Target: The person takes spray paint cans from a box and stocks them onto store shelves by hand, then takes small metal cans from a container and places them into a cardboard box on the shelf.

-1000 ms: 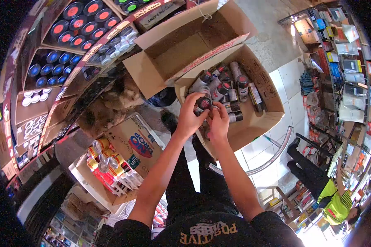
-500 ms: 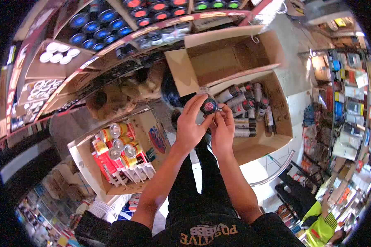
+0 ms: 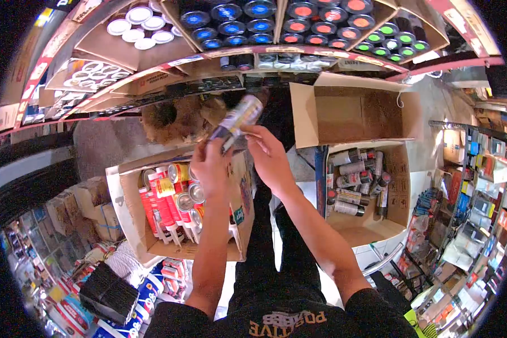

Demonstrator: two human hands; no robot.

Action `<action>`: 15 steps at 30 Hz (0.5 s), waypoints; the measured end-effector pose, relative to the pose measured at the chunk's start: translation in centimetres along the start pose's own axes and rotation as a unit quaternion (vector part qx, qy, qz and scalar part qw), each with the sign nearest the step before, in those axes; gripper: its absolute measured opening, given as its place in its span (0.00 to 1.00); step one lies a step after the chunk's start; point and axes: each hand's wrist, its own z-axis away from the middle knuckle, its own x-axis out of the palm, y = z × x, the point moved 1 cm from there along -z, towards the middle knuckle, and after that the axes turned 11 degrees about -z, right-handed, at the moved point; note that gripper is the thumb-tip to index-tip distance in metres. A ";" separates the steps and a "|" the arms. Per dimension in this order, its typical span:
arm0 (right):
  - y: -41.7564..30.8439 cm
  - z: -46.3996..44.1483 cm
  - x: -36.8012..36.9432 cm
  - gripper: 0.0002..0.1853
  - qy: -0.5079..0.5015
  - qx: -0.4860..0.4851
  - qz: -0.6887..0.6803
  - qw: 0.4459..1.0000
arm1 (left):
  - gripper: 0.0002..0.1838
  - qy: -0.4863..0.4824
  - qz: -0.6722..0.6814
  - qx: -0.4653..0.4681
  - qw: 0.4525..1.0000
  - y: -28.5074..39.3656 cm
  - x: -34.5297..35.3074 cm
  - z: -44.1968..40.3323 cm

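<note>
Can [image 3: 241, 117] leftward in hands [image 3: 209, 169] — label blurred

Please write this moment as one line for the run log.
left hand: grips can, tilted | right hand: fingers at its side | right box: cans inside | left box: red tubes inside

Near eleven o'clock, we see the can [image 3: 243, 115] only blurred, so we cannot read its label, and its lower end is hidden by the left hand [image 3: 210, 166]. Toward eight o'clock, the left forearm [image 3: 210, 248] covers some of the tubes [image 3: 162, 205]. At five o'clock, the bottom edge cuts a yellow-green garment [image 3: 419, 328]. At three o'clock, the shelf goods [image 3: 493, 191] are too small for us to identify.
</note>
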 end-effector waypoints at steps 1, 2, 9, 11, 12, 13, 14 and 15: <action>0.6 -0.7 0.3 0.14 -0.011 0.008 0.024 1.000 | 0.12 0.004 0.034 -0.018 0.999 0.0 -0.9 -1.2; 1.1 -1.2 0.6 0.15 -0.022 0.016 0.047 0.999 | 0.12 0.007 0.034 -0.019 0.999 -0.1 -1.5 -2.3; 3.2 -1.8 -3.8 0.14 0.036 0.034 0.061 0.997 | 0.21 -0.011 0.305 -0.043 0.951 -1.2 -2.0 -11.2; 3.6 -0.8 -6.3 0.14 0.064 0.024 0.073 0.995 | 0.19 -0.015 0.314 -0.064 0.947 -0.7 -0.7 -13.4; 3.5 -0.1 -7.6 0.12 0.092 0.005 0.039 0.995 | 0.18 -0.020 0.323 -0.081 0.943 -0.4 0.1 -14.5; 3.4 0.6 -8.9 0.11 0.121 -0.015 0.007 0.993 | 0.18 -0.022 0.323 -0.085 0.942 -0.3 0.9 -15.4; 3.3 1.5 -10.2 0.11 0.125 -0.015 0.008 0.992 | 0.17 0.010 0.297 -0.096 0.950 -0.3 1.8 -16.3; 3.1 2.5 -11.7 0.11 0.152 -0.030 0.034 0.987 | 0.16 0.041 0.270 -0.108 0.956 -0.3 2.6 -17.1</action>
